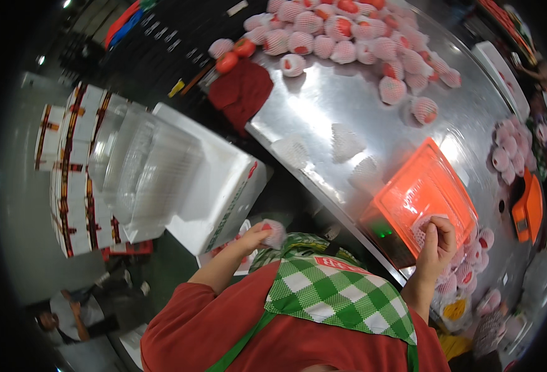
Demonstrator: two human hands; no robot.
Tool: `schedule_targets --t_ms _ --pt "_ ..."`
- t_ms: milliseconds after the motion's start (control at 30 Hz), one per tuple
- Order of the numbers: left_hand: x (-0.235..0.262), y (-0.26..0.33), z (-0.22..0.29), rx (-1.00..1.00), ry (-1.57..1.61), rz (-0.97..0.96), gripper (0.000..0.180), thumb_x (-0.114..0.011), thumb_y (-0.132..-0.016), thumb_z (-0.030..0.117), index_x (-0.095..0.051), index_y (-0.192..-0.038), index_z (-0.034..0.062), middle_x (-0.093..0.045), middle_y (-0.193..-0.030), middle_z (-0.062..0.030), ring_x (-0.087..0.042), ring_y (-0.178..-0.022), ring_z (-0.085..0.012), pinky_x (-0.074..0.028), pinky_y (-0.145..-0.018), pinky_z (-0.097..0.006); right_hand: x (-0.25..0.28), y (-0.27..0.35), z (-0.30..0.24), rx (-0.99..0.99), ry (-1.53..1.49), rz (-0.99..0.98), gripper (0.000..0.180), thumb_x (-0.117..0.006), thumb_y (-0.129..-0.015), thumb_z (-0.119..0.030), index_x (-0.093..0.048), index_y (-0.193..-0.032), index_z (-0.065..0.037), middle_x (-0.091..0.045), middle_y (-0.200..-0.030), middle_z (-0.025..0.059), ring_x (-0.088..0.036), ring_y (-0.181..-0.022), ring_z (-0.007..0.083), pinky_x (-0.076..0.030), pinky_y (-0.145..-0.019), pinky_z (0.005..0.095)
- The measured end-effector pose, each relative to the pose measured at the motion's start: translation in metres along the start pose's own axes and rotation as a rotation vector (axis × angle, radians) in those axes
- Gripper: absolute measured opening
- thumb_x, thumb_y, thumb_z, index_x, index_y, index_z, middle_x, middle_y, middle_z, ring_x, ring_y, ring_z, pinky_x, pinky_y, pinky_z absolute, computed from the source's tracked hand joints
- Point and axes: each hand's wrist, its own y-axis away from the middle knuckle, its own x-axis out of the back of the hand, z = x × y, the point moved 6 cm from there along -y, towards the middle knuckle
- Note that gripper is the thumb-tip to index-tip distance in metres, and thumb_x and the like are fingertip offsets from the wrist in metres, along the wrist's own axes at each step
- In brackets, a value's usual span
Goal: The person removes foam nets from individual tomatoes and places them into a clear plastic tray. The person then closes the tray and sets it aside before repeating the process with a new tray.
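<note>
Wide downward view from head height.

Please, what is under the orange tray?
Partly visible beneath the orange tray is a dark device with green lights. The tray hides the rest of what is underneath.

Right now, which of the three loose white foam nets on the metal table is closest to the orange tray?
The rightmost foam net, just left of the orange tray; the middle net and leftmost net lie farther from it.

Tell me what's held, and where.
Left hand: round red fruit in pink foam netting, by its left side. Right hand: white foam net, by its edge.
</note>
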Motion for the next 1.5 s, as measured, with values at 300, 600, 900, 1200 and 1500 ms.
schedule_targets --t_ms 300,600,900,1200,1500 --pt "0.14 0.039 -0.101 0.002 0.699 0.952 0.045 -0.052 -0.095 0.045 -0.054 -0.127 0.014 -0.059 -0.121 -0.0069 -0.061 -0.099 -0.0235 -0.052 -0.079 -0.041 -0.051 -0.027 0.0 -0.014 -0.01 -0.151 0.01 -0.056 -0.092 0.002 -0.06 -0.101 0.003 -0.057 -0.088 0.0056 -0.057 -0.08 0.0111 -0.046 -0.073 0.0237" --pt "-0.093 -0.007 0.177 -0.401 -0.54 -0.162 0.032 -0.064 -0.093 0.029 -0.062 -0.116 0.0073 -0.064 -0.091 0.0024 -0.056 -0.076 -0.009 -0.047 -0.067 -0.025 -0.01 -0.005 0.014 -0.079 -0.05 0.047 0.01 -0.058 -0.092 -0.001 -0.06 -0.102 0.003 -0.057 -0.09 0.0047 -0.056 -0.081 0.0101 -0.045 -0.074 0.0227" --pt "-0.143 -0.054 0.517 -1.474 -1.311 0.774 0.051 -0.074 -0.075 0.024 -0.059 -0.12 0.0069 -0.054 -0.13 -0.018 -0.052 -0.116 -0.0351 -0.044 -0.097 -0.043 0.01 0.012 0.012 -0.2 -0.045 0.226 0.01 -0.057 -0.093 0.0 -0.06 -0.103 0.002 -0.058 -0.093 0.0032 -0.056 -0.084 0.0092 -0.045 -0.076 0.0222" --pt "-0.054 -0.146 0.569 -0.989 -1.262 0.968 0.068 -0.073 -0.077 0.03 -0.042 -0.136 0.0182 -0.056 -0.122 -0.0112 -0.058 -0.112 -0.0339 -0.049 -0.091 -0.045 0.026 0.032 0.018 -0.234 -0.025 0.409 0.009 -0.057 -0.093 0.001 -0.059 -0.102 0.003 -0.057 -0.091 0.0036 -0.056 -0.082 0.0091 -0.045 -0.075 0.0218" --pt "-0.244 0.006 0.413 -0.652 -0.016 -0.754 0.073 -0.072 -0.08 0.018 -0.036 -0.143 0.0082 -0.054 -0.133 -0.01 -0.057 -0.119 -0.0244 -0.053 -0.094 -0.039 0.0 -0.004 0.005 -0.166 -0.115 0.169 0.009 -0.057 -0.092 0.001 -0.061 -0.101 0.004 -0.059 -0.086 0.0031 -0.055 -0.076 0.008 -0.045 -0.069 0.0222"
